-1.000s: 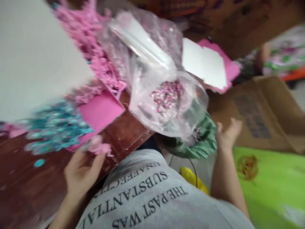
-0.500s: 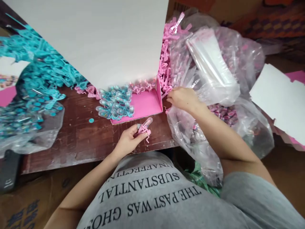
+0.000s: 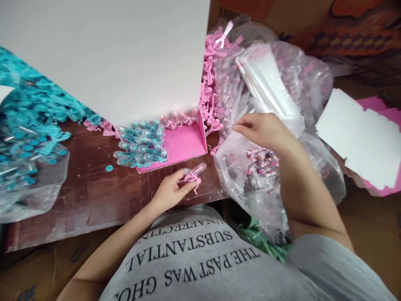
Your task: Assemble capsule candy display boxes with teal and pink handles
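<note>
While the left hand (image 3: pixel 169 190) still grasps 1 pink-trimmed tube (image 3: pixel 194 172) just in front of the pink box (image 3: pixel 184 142), the right hand (image 3: pixel 266 131) has shifted from beside the pink pile (image 3: pixel 209 79) to the plastic bag (image 3: pixel 230 167), nearer its small pieces (image 3: pixel 263 162); whether those fingers pinch the film, I cannot tell.

The left grip (image 3: pixel 171 190) partly hides the pink piece (image 3: pixel 193 175).
</note>
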Action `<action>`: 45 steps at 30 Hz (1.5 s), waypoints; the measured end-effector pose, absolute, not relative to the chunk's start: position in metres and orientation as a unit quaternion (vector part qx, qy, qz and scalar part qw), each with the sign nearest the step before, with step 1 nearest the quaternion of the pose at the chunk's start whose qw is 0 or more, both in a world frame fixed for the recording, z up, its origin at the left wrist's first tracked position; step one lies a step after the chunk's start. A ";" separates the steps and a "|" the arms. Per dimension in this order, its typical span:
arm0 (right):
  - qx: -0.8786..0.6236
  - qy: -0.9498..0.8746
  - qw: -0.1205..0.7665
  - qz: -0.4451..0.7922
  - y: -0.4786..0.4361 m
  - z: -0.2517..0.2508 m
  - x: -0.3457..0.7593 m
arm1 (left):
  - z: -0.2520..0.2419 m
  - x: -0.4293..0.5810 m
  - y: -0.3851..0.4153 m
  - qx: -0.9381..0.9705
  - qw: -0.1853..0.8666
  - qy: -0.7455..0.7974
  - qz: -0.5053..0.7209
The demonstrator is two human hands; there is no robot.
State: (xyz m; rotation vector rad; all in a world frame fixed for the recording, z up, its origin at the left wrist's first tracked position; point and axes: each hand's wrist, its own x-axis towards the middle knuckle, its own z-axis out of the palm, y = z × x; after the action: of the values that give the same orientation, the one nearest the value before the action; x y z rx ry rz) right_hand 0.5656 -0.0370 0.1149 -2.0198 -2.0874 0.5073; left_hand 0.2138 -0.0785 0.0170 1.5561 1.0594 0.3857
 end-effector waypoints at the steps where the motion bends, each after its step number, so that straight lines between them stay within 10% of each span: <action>1: -0.666 -0.704 0.101 0.226 -0.054 0.122 0.578 | 0.018 0.211 -0.077 0.659 0.571 0.460 0.168; 8: -0.782 -0.592 0.029 0.193 -0.129 0.061 0.594 | 0.007 0.223 -0.063 0.623 0.617 0.446 0.180; 17: -0.684 -0.641 0.299 0.179 -0.166 0.069 0.543 | 0.025 0.259 -0.059 0.611 0.651 0.395 0.215; 25: -0.547 -0.721 0.319 0.282 -0.140 0.053 0.475 | 0.028 0.248 -0.065 0.604 0.654 0.391 0.231; 45: -0.521 -0.679 0.288 0.431 -0.103 0.080 0.461 | 0.062 0.206 -0.071 0.806 0.289 0.438 0.274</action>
State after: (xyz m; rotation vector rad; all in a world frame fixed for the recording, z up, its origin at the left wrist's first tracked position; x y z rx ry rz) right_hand 0.4612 -0.1034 0.0801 -1.3902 -1.8125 1.1499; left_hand 0.2058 -0.0713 0.0622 2.1508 1.1696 0.7317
